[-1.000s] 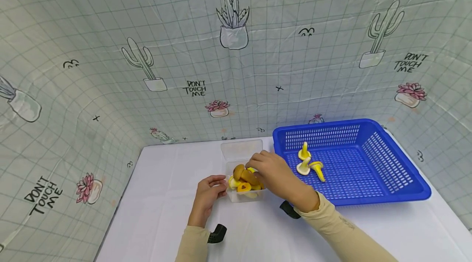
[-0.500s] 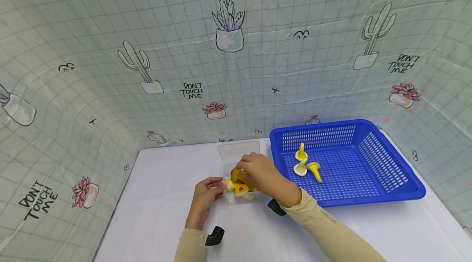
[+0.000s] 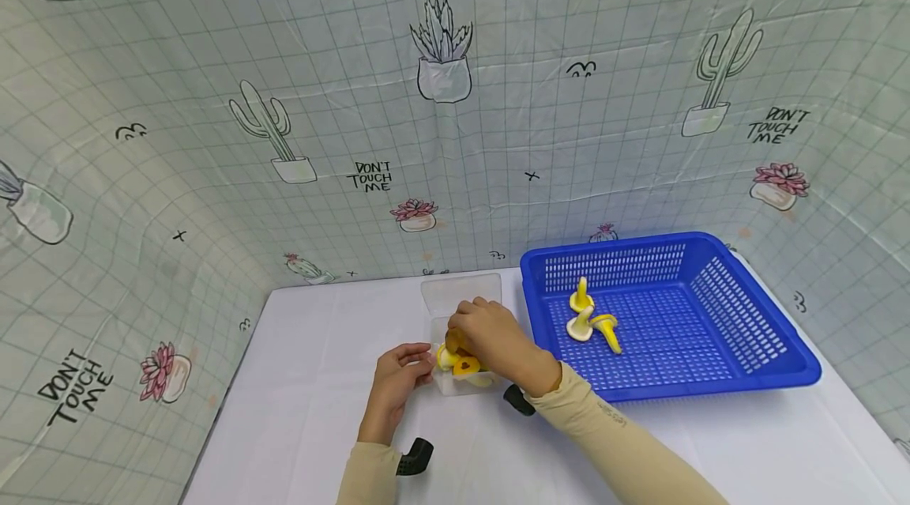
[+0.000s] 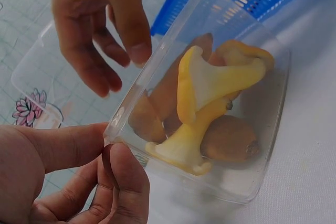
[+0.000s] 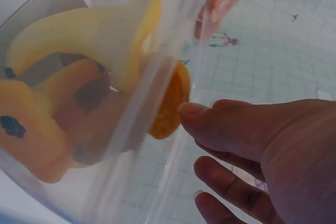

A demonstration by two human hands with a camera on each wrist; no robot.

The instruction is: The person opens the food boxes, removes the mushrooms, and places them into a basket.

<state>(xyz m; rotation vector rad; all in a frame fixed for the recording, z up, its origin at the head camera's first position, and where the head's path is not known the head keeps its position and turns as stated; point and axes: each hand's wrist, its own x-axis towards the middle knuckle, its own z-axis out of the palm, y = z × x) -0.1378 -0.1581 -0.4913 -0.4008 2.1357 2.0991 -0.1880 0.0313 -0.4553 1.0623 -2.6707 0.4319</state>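
A small clear plastic box (image 3: pixel 449 386) stands in front of me, holding yellow mushrooms (image 4: pixel 220 80) and brown rounded pieces (image 4: pixel 231 139). My left hand (image 3: pixel 398 380) pinches the box's rim at its left corner between thumb and finger, plain in the left wrist view. Over the box's opening hovers my right hand (image 3: pixel 490 337), its fingers bent loosely and apart. In the right wrist view its thumb tip comes right at an orange-brown piece (image 5: pixel 176 100) at the rim. The head view hides part of the contents behind that hand.
The box's clear lid (image 3: pixel 462 292) stands raised at its back. To the right, a blue plastic basket (image 3: pixel 711 390) holds three yellow mushrooms (image 3: pixel 606 329). A white cloth (image 3: pixel 298 410) covers the table, and a printed curtain (image 3: pixel 490 133) hangs behind.
My right hand has moved left and lower over the box, covering more of its contents. My left hand stays at the box's left side. The basket's mushrooms have not moved.
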